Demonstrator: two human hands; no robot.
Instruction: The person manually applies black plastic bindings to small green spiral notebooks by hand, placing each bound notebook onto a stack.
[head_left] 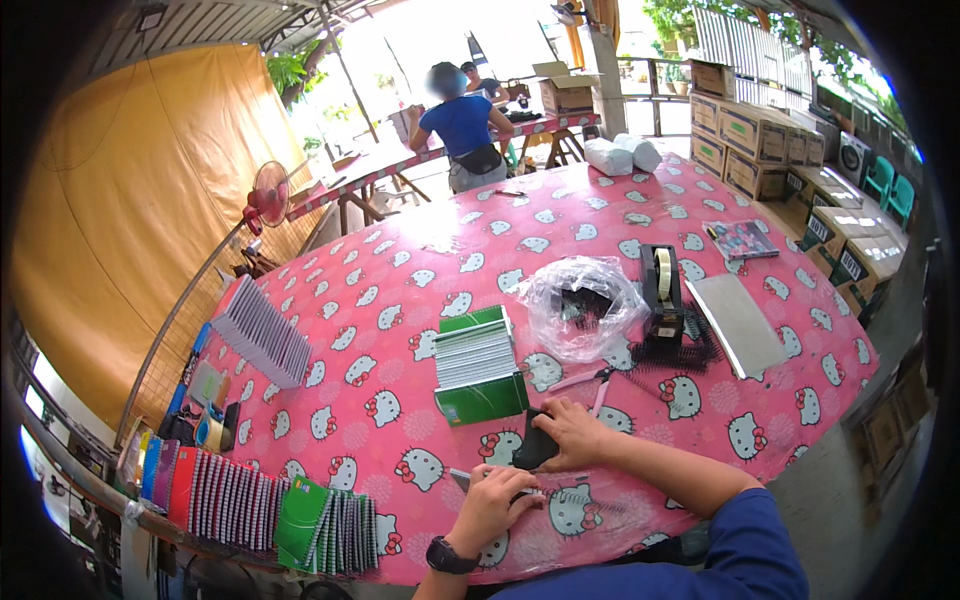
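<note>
Over the pink tablecloth [400, 335], left fingers [507, 482] around a thin grey item [460, 479], right fingers [555, 430] around a black object [532, 448].

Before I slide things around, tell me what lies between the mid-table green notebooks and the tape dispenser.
In the head view, a clear plastic bag lies between the notebooks and the dispenser; pink-handled pliers lie nearer the person.
</note>
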